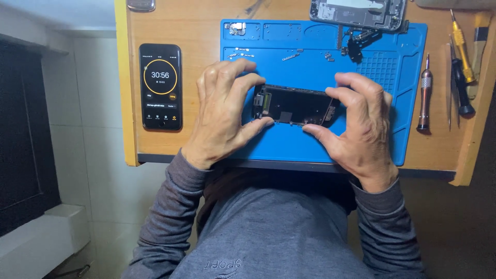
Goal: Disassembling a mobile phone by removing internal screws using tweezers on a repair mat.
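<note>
A dark phone screen panel (295,105) is held just above the blue work mat (408,46), its inner side up. My left hand (225,111) grips the panel's left end between thumb and fingers. My right hand (359,124) pinches its right end the same way. Several tiny screws and small metal parts (289,56) lie on the mat behind the panel. An opened phone body (356,13) rests at the mat's far edge, with a dark loose part (356,46) next to it.
A phone showing a round timer dial (160,86) lies on the wooden table (186,20) left of the mat. Screwdrivers (423,93) and tweezers (450,88) lie at the right, with a yellow-handled driver (461,49). A tiled wall and floor lie to the left.
</note>
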